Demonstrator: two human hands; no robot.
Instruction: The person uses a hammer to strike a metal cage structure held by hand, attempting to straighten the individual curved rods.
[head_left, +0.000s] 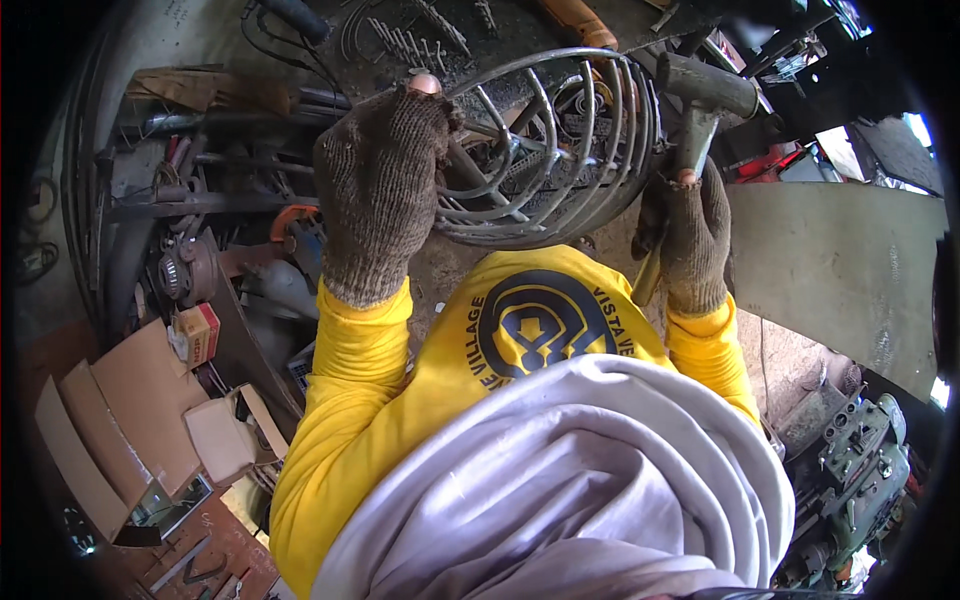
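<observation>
A round, basket-like cage of bent metal bars (pixel 610 175) is in front of my chest, its open side tilted toward me. My left hand (pixel 382 185), in a dark knit glove with a bare thumb tip, is closed around the cage's left side. In my right hand (pixel 692 235), also gloved, is a hammer (pixel 706 88). Its metal head stands up beside the cage's right rim, and the fingers wrap the handle below it. The handle's lower end comes out under the hand. My left fingers' exact grip is partly hidden.
Several metal rods (pixel 408 45) and an orange-bodied tool (pixel 580 22) lie on the dark bench beyond. A large metal sheet (pixel 840 275) stands at the right, with a grey-green machine (pixel 860 465) below it. Cardboard boxes (pixel 150 400) and a grinder-like machine (pixel 185 270) are at the left.
</observation>
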